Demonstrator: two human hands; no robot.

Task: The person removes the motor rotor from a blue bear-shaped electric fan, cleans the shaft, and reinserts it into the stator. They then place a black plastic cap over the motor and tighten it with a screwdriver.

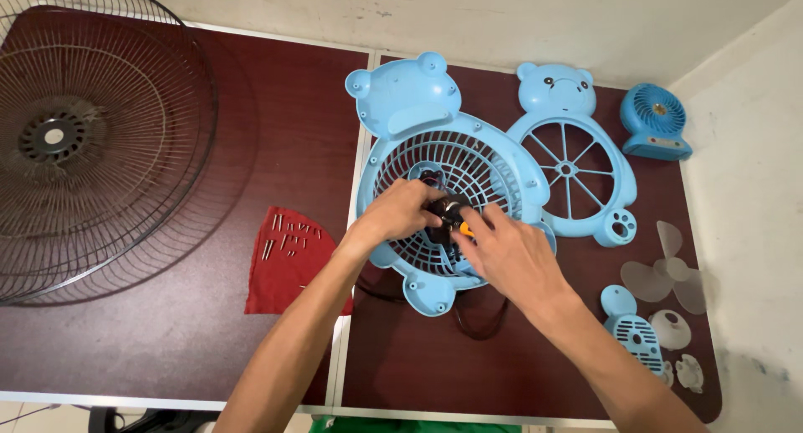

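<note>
A light blue bear-shaped fan housing (418,107) lies flat on the dark red table, its round grille facing up. My left hand (397,214) rests on the grille's middle and grips a small black motor part (446,209) there. My right hand (510,253) comes in from the right, fingers closed around a tool with an orange handle (466,230) pressed at that black part. A black cable (481,324) loops out from under the housing near my right wrist.
A large dark wire fan guard (84,140) fills the left. Several screws lie on a red cloth (284,257). To the right are a blue bear-shaped front cover (577,161), a small blue desk fan (655,119), a translucent fan blade (669,274) and small blue and white parts (644,337).
</note>
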